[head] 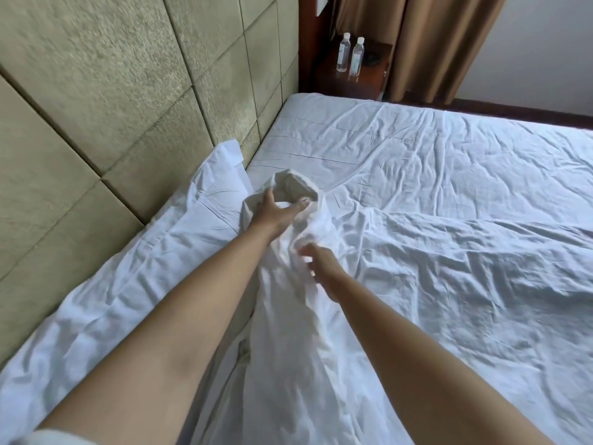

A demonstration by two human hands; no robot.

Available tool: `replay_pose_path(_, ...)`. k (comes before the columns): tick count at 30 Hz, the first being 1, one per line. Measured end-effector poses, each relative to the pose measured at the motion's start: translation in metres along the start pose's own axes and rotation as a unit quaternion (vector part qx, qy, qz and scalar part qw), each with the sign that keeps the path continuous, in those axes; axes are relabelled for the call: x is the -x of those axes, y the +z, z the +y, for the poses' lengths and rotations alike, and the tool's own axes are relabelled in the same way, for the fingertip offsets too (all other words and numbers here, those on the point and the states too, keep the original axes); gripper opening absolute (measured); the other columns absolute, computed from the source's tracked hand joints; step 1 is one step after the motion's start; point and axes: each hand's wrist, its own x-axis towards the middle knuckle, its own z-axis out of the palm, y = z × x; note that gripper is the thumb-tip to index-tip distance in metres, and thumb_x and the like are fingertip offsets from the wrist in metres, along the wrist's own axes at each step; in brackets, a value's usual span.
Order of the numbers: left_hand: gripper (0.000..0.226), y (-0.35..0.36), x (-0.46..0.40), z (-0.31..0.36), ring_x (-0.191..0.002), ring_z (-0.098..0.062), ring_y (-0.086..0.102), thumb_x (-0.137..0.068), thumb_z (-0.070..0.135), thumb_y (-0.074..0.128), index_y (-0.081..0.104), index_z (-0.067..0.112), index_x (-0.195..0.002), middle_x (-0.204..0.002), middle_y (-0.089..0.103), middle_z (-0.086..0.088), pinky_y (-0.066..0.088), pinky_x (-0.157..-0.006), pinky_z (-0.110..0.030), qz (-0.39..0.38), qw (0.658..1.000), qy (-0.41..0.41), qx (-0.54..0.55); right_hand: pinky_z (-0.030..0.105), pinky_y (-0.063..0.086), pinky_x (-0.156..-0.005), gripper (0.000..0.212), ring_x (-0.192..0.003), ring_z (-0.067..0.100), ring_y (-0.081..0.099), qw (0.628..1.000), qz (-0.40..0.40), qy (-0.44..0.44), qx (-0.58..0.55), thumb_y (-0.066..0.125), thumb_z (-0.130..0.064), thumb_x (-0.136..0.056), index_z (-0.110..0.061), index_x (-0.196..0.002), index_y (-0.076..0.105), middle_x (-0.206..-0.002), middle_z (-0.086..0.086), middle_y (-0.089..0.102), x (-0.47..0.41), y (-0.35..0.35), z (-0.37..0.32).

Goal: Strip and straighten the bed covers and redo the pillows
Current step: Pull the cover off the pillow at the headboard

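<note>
A white pillowcase (288, 316) hangs bunched between my arms, its open mouth turned away from me. My left hand (276, 210) grips the rim of that opening, thumb outside and fingers inside. Lower down, my right hand (321, 268) pinches the gathered cloth just below the opening. A white pillow (134, 284) lies flat along the padded headboard to the left. The wrinkled white sheet (449, 220) covers the mattress across the right of the view.
A beige padded headboard (112, 91) fills the left side. Two clear water bottles (351, 56) stand on a dark wooden nightstand (369, 78) beyond the far bed corner. Brown curtains (433, 43) hang behind it.
</note>
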Motion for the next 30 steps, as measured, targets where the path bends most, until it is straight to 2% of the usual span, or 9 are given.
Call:
replay_pose_path(3,0.108,0.018,-0.022,0.016,-0.141,-0.027,0.029,-0.078,0.052,0.070,-0.001,0.021,-0.153,-0.158,0.019,-0.007,0.028,-0.112,-0.035,-0.024,0.999,-0.009,-0.037,0.025,0.042,-0.067,0.012,-0.076,0.018,0.054,0.992,-0.118,0.048,-0.021,0.059,-0.012,-0.083,-0.019,-0.085,0.070,-0.087,0.001,0.063,-0.002,-0.004,-0.006)
replay_pose_path(6,0.081,0.026,-0.038,0.014,-0.133,-0.032,0.039,-0.092,0.026,0.055,0.002,0.025,-0.153,-0.153,0.031,-0.012,0.035,-0.106,-0.037,0.032,0.992,-0.002,-0.120,0.026,0.043,-0.061,0.018,-0.064,0.019,0.054,0.999,0.035,0.025,-0.027,0.051,-0.016,-0.091,-0.012,-0.078,0.062,-0.079,0.006,0.062,-0.029,-0.013,-0.011)
replay_pose_path(9,0.068,0.017,-0.051,0.006,-0.130,-0.034,0.042,-0.097,0.023,0.041,0.002,0.036,-0.152,-0.149,0.034,-0.017,0.035,-0.108,-0.040,0.074,0.987,-0.024,-0.139,0.035,0.049,-0.086,0.025,-0.095,0.025,0.059,0.977,0.201,-0.020,0.073,0.049,-0.033,-0.093,-0.014,-0.108,0.056,-0.107,0.009,0.062,-0.064,-0.022,-0.018)
replay_pose_path(16,0.108,-0.011,-0.067,-0.010,-0.125,-0.033,0.038,-0.081,0.025,0.069,-0.015,0.042,-0.147,-0.142,0.019,-0.012,0.042,-0.095,-0.043,0.039,0.929,-0.022,-0.367,0.040,0.034,-0.106,0.089,-0.134,0.031,0.038,0.968,0.195,-0.017,0.157,0.056,-0.058,-0.084,-0.014,-0.150,0.017,-0.147,0.011,0.036,-0.111,-0.009,-0.050)
replay_pose_path(20,0.071,-0.015,-0.086,-0.014,-0.143,-0.030,0.003,-0.086,0.046,0.055,0.021,0.027,-0.145,-0.156,-0.004,-0.008,0.017,-0.113,-0.052,-0.030,0.890,0.079,-0.447,0.039,0.051,-0.089,0.043,-0.104,0.032,0.061,0.955,0.151,-0.011,0.256,0.056,-0.043,-0.085,-0.011,-0.113,0.055,-0.115,0.014,0.062,-0.130,-0.004,-0.059)
replay_pose_path(22,0.046,-0.019,-0.094,-0.009,-0.140,-0.028,0.020,-0.092,0.038,0.045,0.042,0.016,-0.133,-0.153,0.019,-0.014,0.024,-0.111,-0.042,-0.094,0.900,0.094,-0.415,0.034,0.050,-0.080,0.021,-0.096,0.031,0.064,0.953,0.173,-0.032,0.246,0.049,-0.028,-0.092,-0.011,-0.092,0.060,-0.101,0.015,0.066,-0.131,-0.003,-0.067)
replay_pose_path(25,0.025,-0.031,-0.095,0.004,-0.074,-0.019,0.051,-0.083,0.028,0.052,0.051,0.011,-0.101,-0.089,0.052,-0.013,0.045,-0.068,-0.022,-0.061,0.985,0.072,-0.145,0.030,0.034,-0.068,0.023,-0.083,0.026,0.055,0.928,0.283,-0.201,0.135,0.040,-0.023,-0.100,-0.010,-0.090,0.056,-0.085,0.007,0.060,-0.120,0.007,-0.101)
replay_pose_path(28,0.045,-0.045,-0.105,0.003,-0.060,-0.023,0.054,-0.094,0.024,0.047,0.027,0.020,-0.134,-0.088,0.055,-0.017,0.048,-0.056,-0.031,-0.011,0.993,-0.031,0.114,0.031,0.034,-0.065,0.022,-0.074,0.021,0.051,0.908,0.287,-0.291,0.094,0.037,-0.023,-0.101,-0.010,-0.094,0.054,-0.078,0.001,0.055,-0.101,0.025,-0.129)
replay_pose_path(30,0.077,-0.048,-0.112,-0.003,-0.069,-0.026,0.059,-0.093,0.030,0.057,0.005,0.035,-0.149,-0.099,0.058,-0.013,0.049,-0.058,-0.030,-0.036,0.992,-0.057,0.106,0.031,0.033,-0.064,0.022,-0.077,0.024,0.053,0.911,0.273,-0.292,0.106,0.035,-0.024,-0.101,-0.012,-0.099,0.054,-0.080,0.000,0.056,-0.092,0.031,-0.121)
